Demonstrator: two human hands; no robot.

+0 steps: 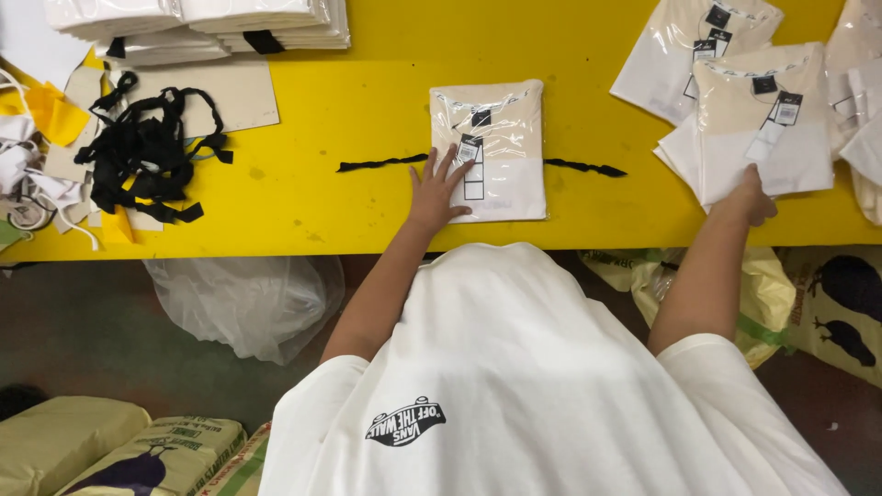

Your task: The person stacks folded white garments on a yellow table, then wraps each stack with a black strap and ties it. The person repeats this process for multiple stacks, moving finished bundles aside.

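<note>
While the person leans over the yellow counter (303,197), the left hand (439,191) lies flat with its fingers (448,163) spread wide on the lower left corner of a folded cream shirt in a clear bag (496,152), pressing it down rather than gripping it. That bagged shirt sits squarely across a black strap (381,163) laid on the counter, whose two ends stick out on either side, untied. To the right, the right hand (749,197) rests on the near edge of a loose pile of bagged shirts (763,124); whether its fingers are curled under a bag, I cannot tell. Judging from this, only one shirt is on the strap and the bundle is barely begun. Farther off lie a tangle of black straps (147,152) and a stack of white packs (211,23) at the far edge
</note>
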